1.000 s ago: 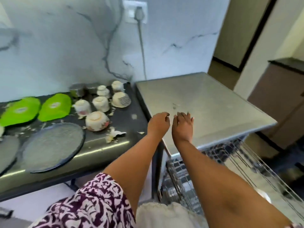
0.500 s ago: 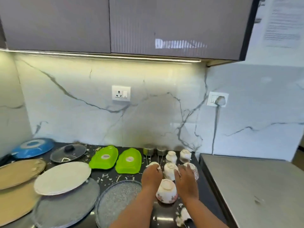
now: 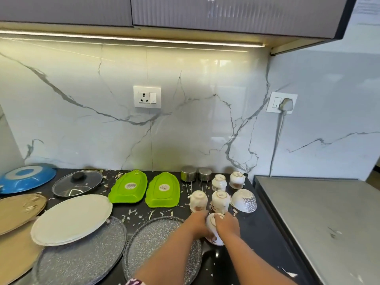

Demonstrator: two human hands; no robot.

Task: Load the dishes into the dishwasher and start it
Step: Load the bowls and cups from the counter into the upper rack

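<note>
On the black countertop (image 3: 257, 233), just left of the steel dishwasher top (image 3: 320, 219), both hands close on one upturned white bowl (image 3: 212, 229). Left hand (image 3: 196, 224) cups its left side, right hand (image 3: 227, 224) its right, fingers curled round the wall; fingertips mostly hidden, so exact spread unclear. Bowl looks tilted, white with a floral print low on the side and a gold-ish foot ring, base up.

Progress judged early: nearly everything sits unloaded left of the dishwasher top. Nearest: four inverted cups (image 3: 220, 199), a patterned bowl (image 3: 244, 200), two steel tumblers (image 3: 196, 173). Further left: two green trays (image 3: 144, 187), two speckled grey plates (image 3: 162, 243), a white plate (image 3: 72, 219), tan plates (image 3: 19, 208), a glass lid (image 3: 77, 183), a blue pan (image 3: 25, 177). Food scraps litter the counter. Dishwasher rack and controls are out of view; loading and starting both remain.
</note>
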